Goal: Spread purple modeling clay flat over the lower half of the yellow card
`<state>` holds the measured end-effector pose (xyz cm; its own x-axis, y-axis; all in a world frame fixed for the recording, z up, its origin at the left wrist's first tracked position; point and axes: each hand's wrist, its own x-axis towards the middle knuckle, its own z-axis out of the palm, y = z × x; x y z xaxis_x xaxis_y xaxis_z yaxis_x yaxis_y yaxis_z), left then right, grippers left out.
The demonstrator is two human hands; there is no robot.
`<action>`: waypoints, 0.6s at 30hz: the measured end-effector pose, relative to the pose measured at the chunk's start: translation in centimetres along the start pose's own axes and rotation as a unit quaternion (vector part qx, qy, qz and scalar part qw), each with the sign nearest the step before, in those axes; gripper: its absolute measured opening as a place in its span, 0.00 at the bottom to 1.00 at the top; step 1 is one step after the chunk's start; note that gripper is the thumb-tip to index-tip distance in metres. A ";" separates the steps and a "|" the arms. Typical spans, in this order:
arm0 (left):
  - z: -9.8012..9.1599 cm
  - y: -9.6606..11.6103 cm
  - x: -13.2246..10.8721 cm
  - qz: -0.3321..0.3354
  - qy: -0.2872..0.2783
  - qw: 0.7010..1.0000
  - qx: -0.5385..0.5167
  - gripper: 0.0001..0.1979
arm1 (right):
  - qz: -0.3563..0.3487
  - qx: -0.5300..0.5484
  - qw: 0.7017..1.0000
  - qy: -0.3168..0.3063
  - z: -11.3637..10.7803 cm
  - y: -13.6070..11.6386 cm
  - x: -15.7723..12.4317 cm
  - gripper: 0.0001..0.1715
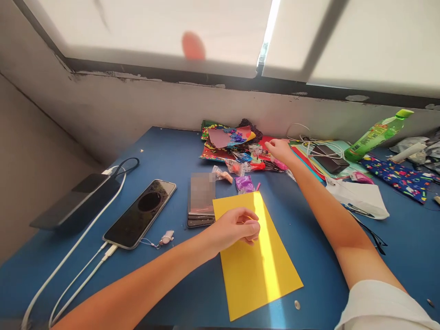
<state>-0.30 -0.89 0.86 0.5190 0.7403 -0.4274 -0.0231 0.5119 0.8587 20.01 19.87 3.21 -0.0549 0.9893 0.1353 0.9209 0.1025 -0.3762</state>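
Note:
A yellow sheet [237, 284] lies on the blue table, crossed by a bright strip of sunlight. My left hand [242, 227] is over the upper part of the sheet with its fingers curled in. What it holds, if anything, is hidden. Further back, my right hand [280, 152] reaches to the right side of a pile of craft packets, its fingers drawn together; I cannot make out anything in them. Under and beside it are small clear wrappers and a pink packet [279, 164]. A purple packet [245, 184] sits just behind the sheet, near a wrapped peach-coloured piece [225, 177].
To the left lie a phone [142, 213] on a white cable, a power bank [79, 201] and a whistle-like charm [167, 237]. Another phone [201, 222] touches the sheet's side. On the right are a leaning green bottle [376, 137], a patterned pouch [398, 176] and eyeglasses [374, 236].

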 end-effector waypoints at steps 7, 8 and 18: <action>-0.2 -0.1 0.4 0.024 0.010 0.999 0.037 0.18 | -0.266 0.005 0.962 -0.068 4.2 -5.9 -5.8 0.13; -0.3 0.1 0.4 0.028 0.014 0.999 0.043 0.18 | -0.288 0.002 0.955 -0.070 5.0 -6.6 -6.5 0.13; -2.8 3.1 -0.2 0.171 0.182 0.964 0.090 0.14 | -0.351 0.067 0.933 0.043 3.1 -6.4 -8.4 0.13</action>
<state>-2.90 1.73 2.82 0.1731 0.9730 -0.1527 0.0250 0.1506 0.9883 13.39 11.23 1.61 -0.5894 0.6624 0.4624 0.6130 0.7396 -0.2780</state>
